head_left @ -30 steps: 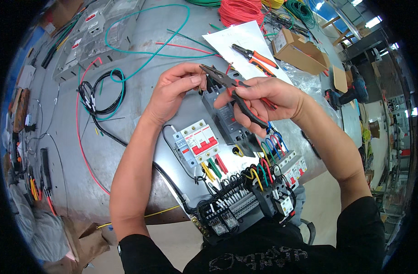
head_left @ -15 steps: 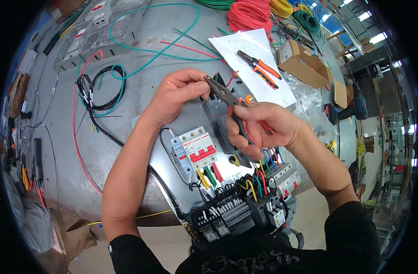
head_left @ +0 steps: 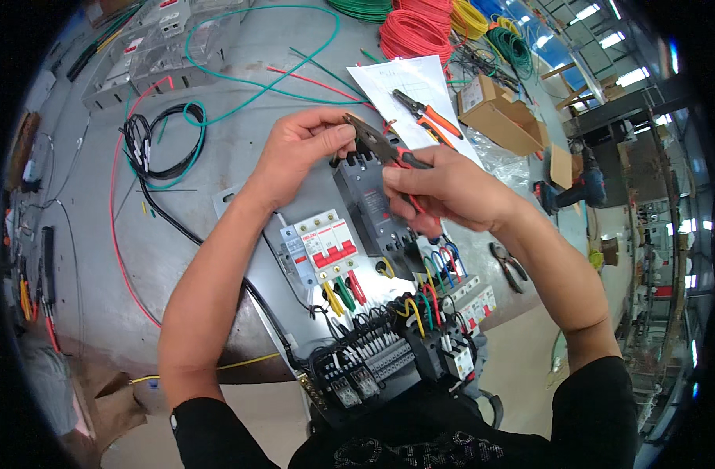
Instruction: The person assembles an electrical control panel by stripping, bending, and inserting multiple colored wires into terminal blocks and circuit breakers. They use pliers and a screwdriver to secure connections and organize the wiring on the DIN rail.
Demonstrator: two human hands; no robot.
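My right hand (head_left: 451,187) is wrapped round long-nose pliers (head_left: 373,142) with red and black handles. Their jaw tips reach the fingertips of my left hand (head_left: 299,152), where thumb and forefinger pinch together; what lies between them is too small to make out. Just below the pliers sits a dark grey moulded-case circuit breaker (head_left: 369,207), partly covered by my right hand. To its left, a white breaker with red levers (head_left: 326,246) stands beside a narrow blue-grey module (head_left: 296,254). Both are on a metal mounting plate (head_left: 275,309), with yellow, green and red wires below.
Nearer me are a terminal strip (head_left: 393,363) and small breakers (head_left: 476,305). Wire strippers (head_left: 428,117) lie on a paper sheet (head_left: 369,78), beside a cardboard box (head_left: 502,117). A drill (head_left: 572,187) and black-handled pliers (head_left: 508,266) are at right, a black cable coil (head_left: 170,176) at left.
The whole view has shifted slightly, with the bench things now further left. My right hand has turned the pliers a little flatter, and the black-handled pliers at right now show. Both grips stay.
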